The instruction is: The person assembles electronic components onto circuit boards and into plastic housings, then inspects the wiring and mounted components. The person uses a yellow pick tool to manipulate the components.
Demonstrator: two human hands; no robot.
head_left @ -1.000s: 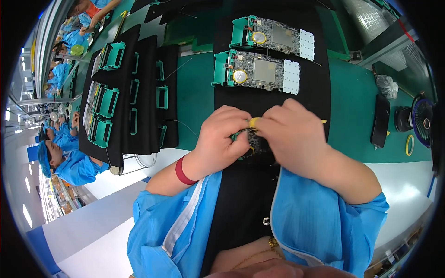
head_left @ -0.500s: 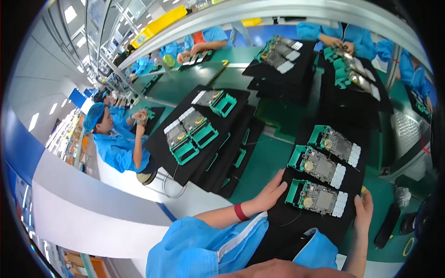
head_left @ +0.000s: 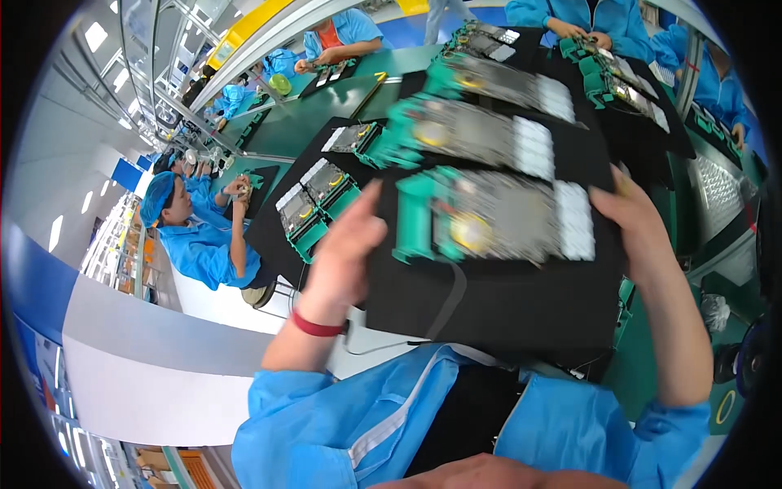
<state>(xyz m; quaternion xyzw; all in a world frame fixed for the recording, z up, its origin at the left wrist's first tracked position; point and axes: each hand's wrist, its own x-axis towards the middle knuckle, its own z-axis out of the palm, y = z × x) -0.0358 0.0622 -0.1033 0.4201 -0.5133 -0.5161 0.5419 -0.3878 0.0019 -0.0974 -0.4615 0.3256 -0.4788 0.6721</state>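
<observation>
Between my hands is a black tray (head_left: 521,303), raised and tilted, slightly blurred. My left hand (head_left: 346,248), with a red wristband, grips its left edge. At the right edge my right hand (head_left: 639,216) is closed on it, its fingertips partly hidden. Three circuit board assemblies lie in a column on the tray: a near one (head_left: 505,216), a middle one (head_left: 472,134) and a far one (head_left: 517,85). Each has a green plastic frame at its left end, a round yellow part, and a white strip at its right end.
Left of my tray stands a stack of black trays with more boards (head_left: 326,183). Co-workers in blue sit along the green bench (head_left: 314,122). Another loaded tray (head_left: 635,143) lies at the far right. A yellow ring (head_left: 725,406) sits at the lower right.
Both hands have taken hold of the tray's sides and lifted it up and toward the left, off the bench. It looks larger and closer now. My view has also shifted a little.
</observation>
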